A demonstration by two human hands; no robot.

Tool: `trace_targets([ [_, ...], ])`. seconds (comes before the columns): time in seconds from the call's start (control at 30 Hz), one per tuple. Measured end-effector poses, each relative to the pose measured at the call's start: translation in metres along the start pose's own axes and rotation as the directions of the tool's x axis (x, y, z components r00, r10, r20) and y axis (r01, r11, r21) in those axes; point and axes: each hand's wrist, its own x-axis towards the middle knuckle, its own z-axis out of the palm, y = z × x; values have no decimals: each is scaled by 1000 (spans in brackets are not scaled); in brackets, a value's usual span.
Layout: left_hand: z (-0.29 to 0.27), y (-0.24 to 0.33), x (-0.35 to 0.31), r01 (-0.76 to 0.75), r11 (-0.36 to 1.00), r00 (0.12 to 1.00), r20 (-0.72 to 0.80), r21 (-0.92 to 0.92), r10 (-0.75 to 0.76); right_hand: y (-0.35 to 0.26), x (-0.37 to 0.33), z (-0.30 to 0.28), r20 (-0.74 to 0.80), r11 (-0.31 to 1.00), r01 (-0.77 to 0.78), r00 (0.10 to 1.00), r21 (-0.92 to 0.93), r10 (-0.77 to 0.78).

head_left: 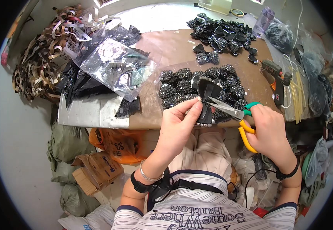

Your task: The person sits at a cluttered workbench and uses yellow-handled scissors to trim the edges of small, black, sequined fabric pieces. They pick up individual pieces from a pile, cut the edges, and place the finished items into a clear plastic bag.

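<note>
Currently the left hand (178, 119) pinches a black bow (206, 100) between thumb and fingers, while the right hand (268, 130), closed around scissors (235, 115), sets the open blades at its middle. Just beyond lies a heap of studded bows (197, 86); a second pile (222, 34) farther off suggests work is well advanced.

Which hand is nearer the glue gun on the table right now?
Right. The right hand, gripping the scissors, sits just below-left of the glue gun; the left hand, pinching the black bow, is farther left.
</note>
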Motion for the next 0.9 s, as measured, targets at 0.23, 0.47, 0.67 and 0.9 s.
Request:
trace_targets([
  [0.23, 3, -2, 0, -13, 1000, 999, -40, 2, 13, -3, -4, -2, -59, 999, -21, 998, -38, 18],
  [0.47, 3, -6, 0, -75, 989, 997, -7, 131, 77, 5, -1, -11, 64, 995, 34, 997, 97, -41],
  [0.67, -1, -1, -1, -58, 980, 997, 56, 188, 48, 7, 3, -6, 112, 995, 72, 991, 63, -79],
  [0.9, -5, 19, 1, 45, 995, 991, 125, 92, -56, 9, 9, -7, 121, 990, 132, 983, 49, -138],
])
